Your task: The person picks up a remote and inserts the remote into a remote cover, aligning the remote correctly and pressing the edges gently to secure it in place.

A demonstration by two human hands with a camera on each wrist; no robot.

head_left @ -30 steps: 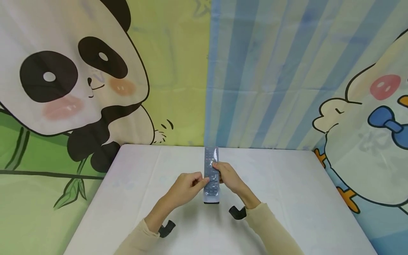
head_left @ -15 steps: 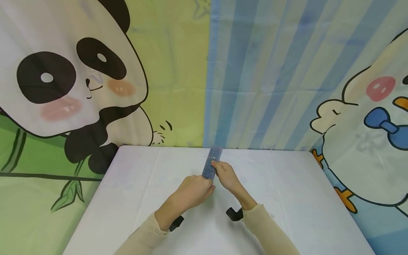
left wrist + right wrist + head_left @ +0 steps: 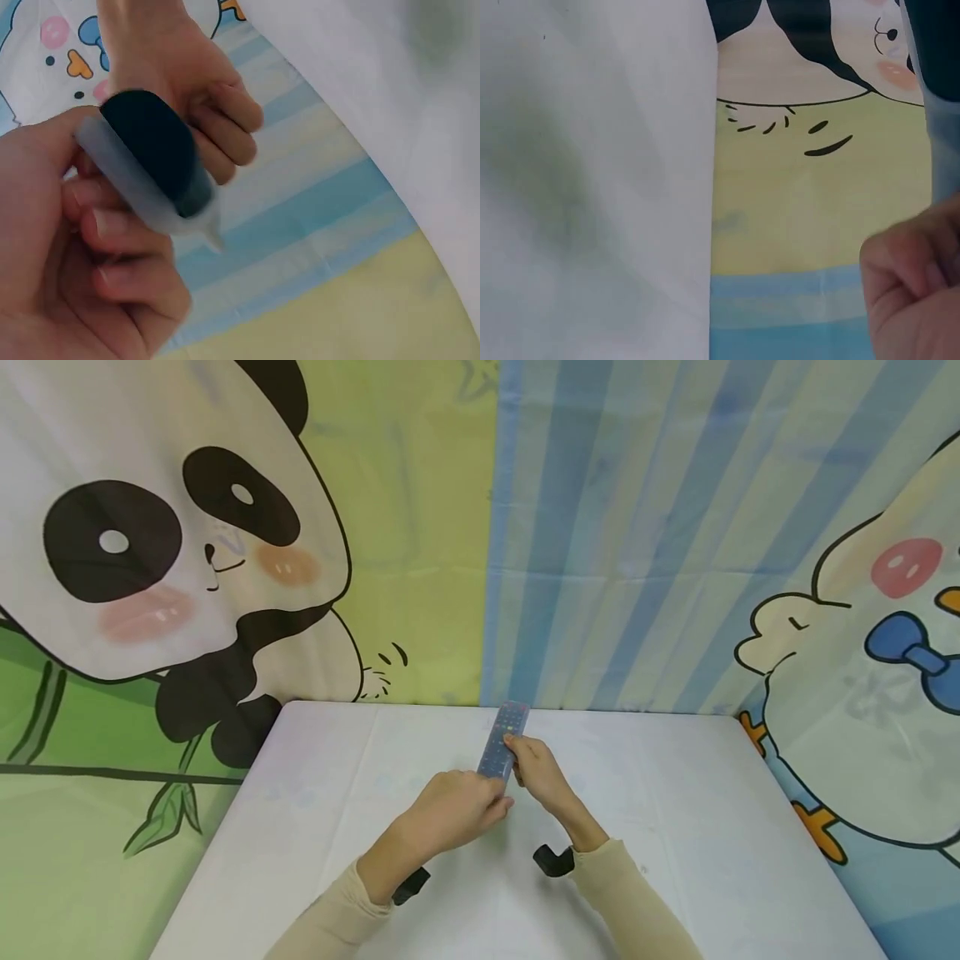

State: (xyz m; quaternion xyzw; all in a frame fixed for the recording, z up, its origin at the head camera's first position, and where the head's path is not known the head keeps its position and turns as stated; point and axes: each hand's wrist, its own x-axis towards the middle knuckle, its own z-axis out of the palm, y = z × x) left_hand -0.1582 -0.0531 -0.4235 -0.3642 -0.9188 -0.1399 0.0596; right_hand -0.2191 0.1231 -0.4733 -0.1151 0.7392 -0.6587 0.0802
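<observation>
A long remote control [image 3: 501, 745] in a clear sleeve is held above the white table, its far end tilted a little to the right in the head view. The left hand [image 3: 457, 810] pinches its near end, the fingers curled round it. On the right side, the right hand [image 3: 542, 774] grips it with the thumb on its button face. The left wrist view shows the dark end of the remote [image 3: 154, 150], the sleeve's loose edge sticking out past it. At the right edge of the right wrist view are the curled fingers of the right hand [image 3: 915, 285], below part of the remote.
A white-covered table [image 3: 637, 793] lies under the hands, its far edge against a printed cloth backdrop [image 3: 420, 527] with a panda and a white bird. Black straps with small black pieces [image 3: 553, 861] sit at both wrists.
Over the last second the left hand has moved from the remote's left side onto its near end, covering it. The remote has turned from straight to slanting right. The right hand keeps its grip.
</observation>
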